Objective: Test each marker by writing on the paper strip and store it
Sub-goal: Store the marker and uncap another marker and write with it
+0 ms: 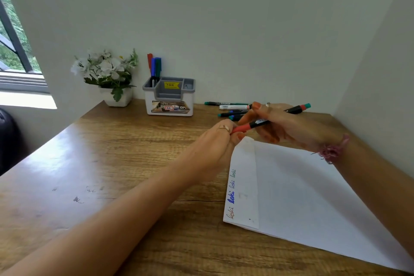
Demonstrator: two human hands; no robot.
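Observation:
A black marker with a red cap [248, 126] is held level above the desk. My right hand [289, 127] grips its black barrel, and my left hand [218, 141] pinches the red cap end. Below them lies white paper [313, 197] with a folded strip [243, 184] on its left edge, carrying several written words in red, blue and green. A grey and white desk organiser [170, 98] at the back holds three capped markers [154, 67]. Several loose markers [233, 110] lie on the desk behind my hands.
A white pot of white flowers [107, 76] stands left of the organiser, against the wall. The wooden desk [112, 163] sits in a corner, walls behind and to the right. A window is at the far left.

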